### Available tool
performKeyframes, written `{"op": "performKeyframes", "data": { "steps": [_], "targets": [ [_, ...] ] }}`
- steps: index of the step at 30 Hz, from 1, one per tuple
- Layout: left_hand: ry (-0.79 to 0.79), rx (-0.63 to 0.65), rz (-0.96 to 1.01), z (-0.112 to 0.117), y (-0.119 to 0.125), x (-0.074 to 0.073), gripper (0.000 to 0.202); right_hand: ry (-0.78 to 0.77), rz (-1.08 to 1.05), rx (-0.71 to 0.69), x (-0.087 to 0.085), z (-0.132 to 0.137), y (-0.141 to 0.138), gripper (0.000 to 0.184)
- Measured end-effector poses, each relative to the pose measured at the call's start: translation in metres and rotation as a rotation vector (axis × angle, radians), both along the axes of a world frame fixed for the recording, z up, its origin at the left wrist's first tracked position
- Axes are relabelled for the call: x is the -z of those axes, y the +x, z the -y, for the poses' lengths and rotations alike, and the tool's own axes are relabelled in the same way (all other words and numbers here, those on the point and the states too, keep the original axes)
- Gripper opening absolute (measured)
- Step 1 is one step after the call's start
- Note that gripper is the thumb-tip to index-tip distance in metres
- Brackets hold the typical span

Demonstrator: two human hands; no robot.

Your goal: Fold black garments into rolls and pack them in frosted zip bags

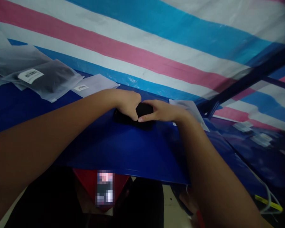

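Note:
On the blue tabletop [133, 148] lies a soft-looking black item [144, 109], its kind not clear from here. My left hand [129, 103] is closed on its left part, with the knuckles turned up. From the right, my right hand [160, 110] grips the same item between thumb and fingers, and the thumb almost meets my left hand. Just behind my right wrist rests a frosted plastic bag [192, 109]. Beyond my left forearm is another frosted bag [97, 84] with a barcode label.
At the far left, frosted zip bags [59, 74] with dark contents lie in a pile. A striped plastic sheet [142, 47] hangs behind the table. A dark blue bar [251, 72] slants at right. Below the table edge are a lit, blurred-out screen [105, 188] and a red surface [85, 180].

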State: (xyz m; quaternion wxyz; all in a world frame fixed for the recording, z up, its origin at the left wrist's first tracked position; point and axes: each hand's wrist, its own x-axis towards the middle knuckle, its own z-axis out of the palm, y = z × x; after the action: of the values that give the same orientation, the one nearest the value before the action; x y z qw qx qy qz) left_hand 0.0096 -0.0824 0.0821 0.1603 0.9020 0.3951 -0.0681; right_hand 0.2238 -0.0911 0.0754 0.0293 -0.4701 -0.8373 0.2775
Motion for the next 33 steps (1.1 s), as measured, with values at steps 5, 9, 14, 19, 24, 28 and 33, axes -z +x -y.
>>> {"op": "performKeyframes", "data": {
  "steps": [5, 9, 14, 19, 24, 28, 33],
  "targets": [
    [0.311, 0.065, 0.056, 0.009, -0.003, 0.004, 0.065, -0.03, 0.007, 0.013, 0.002, 0.0, 0.001, 0.067],
    [0.285, 0.074, 0.037, 0.008, -0.001, 0.005, 0.066, -0.039, 0.034, 0.037, 0.005, -0.002, 0.001, 0.065],
    [0.183, 0.04, -0.029, 0.001, -0.001, 0.0, 0.054, 0.072, 0.027, 0.01, 0.006, 0.0, -0.002, 0.067],
    [0.038, 0.01, -0.014, -0.002, -0.004, -0.003, 0.051, 0.07, 0.059, -0.026, 0.006, 0.002, -0.002, 0.075],
    [0.036, 0.029, 0.023, -0.006, -0.01, 0.002, 0.06, 0.043, 0.076, -0.026, 0.004, 0.005, -0.004, 0.074],
    [0.041, 0.044, 0.017, -0.009, -0.014, 0.004, 0.063, -0.011, 0.049, 0.03, -0.002, 0.007, -0.001, 0.074],
    [0.033, 0.082, 0.018, -0.008, -0.015, 0.002, 0.066, -0.049, 0.002, 0.018, -0.005, 0.004, 0.005, 0.068]
  ]
}}
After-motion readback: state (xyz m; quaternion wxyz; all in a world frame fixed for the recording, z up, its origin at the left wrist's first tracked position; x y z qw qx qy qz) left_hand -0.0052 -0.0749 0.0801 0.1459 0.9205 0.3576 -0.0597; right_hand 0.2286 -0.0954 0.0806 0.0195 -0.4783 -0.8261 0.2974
